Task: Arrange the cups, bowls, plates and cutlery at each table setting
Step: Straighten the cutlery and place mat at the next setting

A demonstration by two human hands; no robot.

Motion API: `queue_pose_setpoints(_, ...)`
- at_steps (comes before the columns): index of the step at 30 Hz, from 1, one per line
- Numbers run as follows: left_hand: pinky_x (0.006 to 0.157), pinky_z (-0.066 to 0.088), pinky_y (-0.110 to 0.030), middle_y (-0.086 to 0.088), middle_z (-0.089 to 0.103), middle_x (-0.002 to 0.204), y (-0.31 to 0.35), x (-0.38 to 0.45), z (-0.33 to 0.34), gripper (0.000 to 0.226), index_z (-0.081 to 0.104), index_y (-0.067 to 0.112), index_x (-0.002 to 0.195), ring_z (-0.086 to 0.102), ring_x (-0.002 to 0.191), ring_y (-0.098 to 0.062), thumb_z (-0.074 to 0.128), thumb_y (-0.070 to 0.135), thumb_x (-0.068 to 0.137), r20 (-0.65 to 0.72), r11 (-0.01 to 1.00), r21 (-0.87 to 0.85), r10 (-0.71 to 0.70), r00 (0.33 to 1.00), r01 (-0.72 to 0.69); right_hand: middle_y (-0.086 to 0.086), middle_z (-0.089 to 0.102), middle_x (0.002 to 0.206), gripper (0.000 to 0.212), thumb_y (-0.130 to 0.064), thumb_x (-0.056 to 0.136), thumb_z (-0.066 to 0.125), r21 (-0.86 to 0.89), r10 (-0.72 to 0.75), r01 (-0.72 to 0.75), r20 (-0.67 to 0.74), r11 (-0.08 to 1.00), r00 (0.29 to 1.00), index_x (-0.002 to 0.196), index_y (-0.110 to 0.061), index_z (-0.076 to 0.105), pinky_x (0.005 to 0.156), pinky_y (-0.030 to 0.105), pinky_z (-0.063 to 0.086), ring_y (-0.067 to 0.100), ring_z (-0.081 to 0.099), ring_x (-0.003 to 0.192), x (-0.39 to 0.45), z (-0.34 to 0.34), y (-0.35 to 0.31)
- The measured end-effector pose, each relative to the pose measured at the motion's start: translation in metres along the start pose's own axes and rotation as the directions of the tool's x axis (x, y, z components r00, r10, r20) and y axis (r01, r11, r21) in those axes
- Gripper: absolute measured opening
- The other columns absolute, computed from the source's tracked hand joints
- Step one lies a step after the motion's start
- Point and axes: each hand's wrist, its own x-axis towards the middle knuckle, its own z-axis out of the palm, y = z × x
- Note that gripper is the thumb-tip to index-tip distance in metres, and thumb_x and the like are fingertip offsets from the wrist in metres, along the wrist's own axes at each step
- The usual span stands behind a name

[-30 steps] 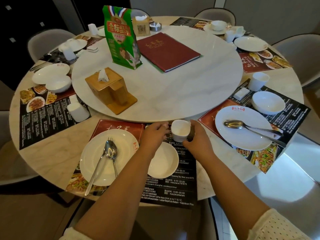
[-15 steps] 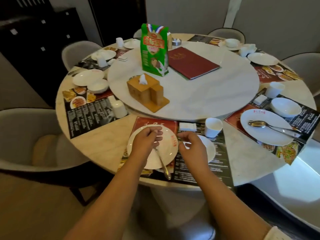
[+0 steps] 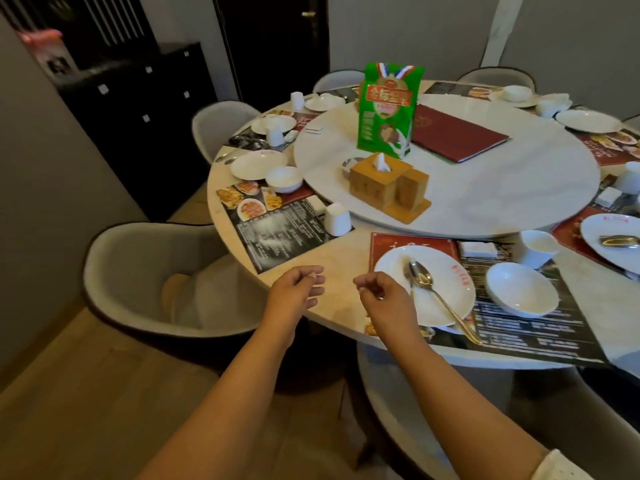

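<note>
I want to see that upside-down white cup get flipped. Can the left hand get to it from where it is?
Probably yes. The left hand is empty, hovering over the table edge, and the upside-down cup stands on the placemat just beyond it. Only flat placemat lies between, so nothing blocks the way.

A single head-worn wide-angle view looks forward and steeply down from a standing height at the near left edge of a round marble table [image 3: 332, 268]. It faces toward the far right, across the raised turntable [image 3: 485, 195] to dark cabinets [image 3: 138, 109] and a doorway at the back. The two forearms reach in from the bottom edge, close to the lens. Straight lines bow near the frame's borders. No second view overlaps it.
</note>
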Motion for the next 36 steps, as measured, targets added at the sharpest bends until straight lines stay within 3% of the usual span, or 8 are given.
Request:
queue_pose_setpoints(6, 0.08, 0.051, -0.03, 0.0, 0.07, 0.097, -0.003, 0.024, -0.049, 0.02, 0.068, 0.021, 0.099, 0.066, 0.087, -0.014, 0.048, 0.018, 0.101, -0.057, 0.999, -0.036, -0.013, 0.998, 0.011, -0.023, 0.063, 0.09, 0.021, -0.012, 0.091, 0.057, -0.012, -0.043, 0.044, 0.036, 0.999, 0.998, 0.094, -0.03, 0.067, 0.073, 0.008, 0.039, -0.007, 0.057, 0.085, 0.017, 0.049, -0.019)
queue_pose_setpoints(11, 0.083, 0.052, -0.032, -0.001, 0.071, 0.096, 0.004, 0.065, -0.083, 0.02, 0.07, 0.018, 0.101, 0.066, 0.088, -0.016, 0.049, 0.016, 0.1, -0.077, 0.999, -0.047, -0.025, 0.997, 0.021, -0.022, 0.064, 0.091, 0.02, -0.013, 0.092, 0.056, 0.025, -0.013, 0.012, 0.021, 1.0, 1.0, 0.094, -0.03, 0.067, 0.073, 0.013, 0.041, -0.006, 0.057, 0.086, 0.056, 0.086, -0.031)
queue_pose_setpoints(15, 0.077, 0.051, -0.029, -0.002, 0.071, 0.095, 0.02, 0.116, -0.108, 0.02, 0.07, 0.02, 0.097, 0.065, 0.083, -0.013, 0.05, 0.015, 0.1, -0.079, 0.998, -0.057, 0.003, 0.997, -0.007, -0.016, 0.066, 0.088, 0.018, -0.014, 0.091, 0.056, 0.071, 0.018, -0.015, -0.031, 0.997, 0.999, 0.094, -0.028, 0.068, 0.063, 0.015, 0.04, -0.004, 0.058, 0.079, 0.104, 0.119, -0.044)
queue_pose_setpoints(18, 0.083, 0.051, -0.033, -0.003, 0.071, 0.097, 0.035, 0.156, -0.123, 0.019, 0.069, 0.019, 0.098, 0.064, 0.084, -0.013, 0.051, 0.016, 0.1, -0.079, 0.999, -0.051, 0.008, 0.997, -0.012, -0.016, 0.065, 0.086, 0.017, -0.013, 0.093, 0.056, 0.085, 0.037, -0.034, -0.028, 0.996, 0.999, 0.095, -0.026, 0.067, 0.059, 0.012, 0.039, -0.003, 0.057, 0.076, 0.14, 0.143, -0.058)
queue_pose_setpoints(24, 0.082, 0.051, -0.032, -0.003, 0.069, 0.094, 0.055, 0.208, -0.144, 0.018, 0.068, 0.018, 0.099, 0.064, 0.085, -0.015, 0.051, 0.016, 0.099, -0.07, 0.997, -0.078, -0.009, 0.997, 0.003, -0.013, 0.067, 0.09, 0.016, -0.014, 0.092, 0.057, 0.032, 0.031, -0.032, 0.016, 0.999, 0.999, 0.096, -0.026, 0.067, 0.072, 0.022, 0.049, 0.001, 0.061, 0.083, 0.187, 0.181, -0.074)
queue_pose_setpoints(26, 0.083, 0.052, -0.033, -0.003, 0.07, 0.095, 0.058, 0.223, -0.148, 0.017, 0.068, 0.018, 0.099, 0.064, 0.086, -0.015, 0.051, 0.016, 0.099, -0.059, 0.997, -0.08, -0.024, 0.998, 0.019, -0.012, 0.068, 0.091, 0.015, -0.016, 0.093, 0.057, 0.018, 0.04, -0.04, 0.03, 0.999, 0.999, 0.095, -0.027, 0.066, 0.073, 0.024, 0.051, 0.002, 0.062, 0.085, 0.198, 0.19, -0.077)
queue_pose_setpoints(33, 0.087, 0.051, -0.036, -0.002, 0.071, 0.096, 0.067, 0.283, -0.168, 0.019, 0.068, 0.022, 0.094, 0.066, 0.086, -0.015, 0.052, 0.014, 0.099, 0.05, 0.999, -0.022, -0.043, 0.998, 0.044, -0.013, 0.066, 0.089, 0.014, -0.017, 0.094, 0.057, -0.031, 0.089, -0.091, -0.048, 0.995, 0.995, 0.098, -0.027, 0.066, 0.056, 0.013, 0.04, -0.002, 0.06, 0.075, 0.229, 0.229, -0.086)
queue_pose_setpoints(36, 0.077, 0.049, -0.031, -0.001, 0.069, 0.09, 0.074, 0.31, -0.18, 0.022, 0.068, 0.02, 0.091, 0.065, 0.082, -0.014, 0.05, 0.013, 0.1, 0.14, 0.999, 0.003, -0.038, 0.989, 0.038, -0.013, 0.065, 0.088, 0.013, -0.02, 0.094, 0.058, -0.048, 0.124, -0.13, -0.114, 0.99, 0.986, 0.098, -0.029, 0.065, 0.053, 0.013, 0.037, -0.003, 0.059, 0.072, 0.239, 0.246, -0.093)
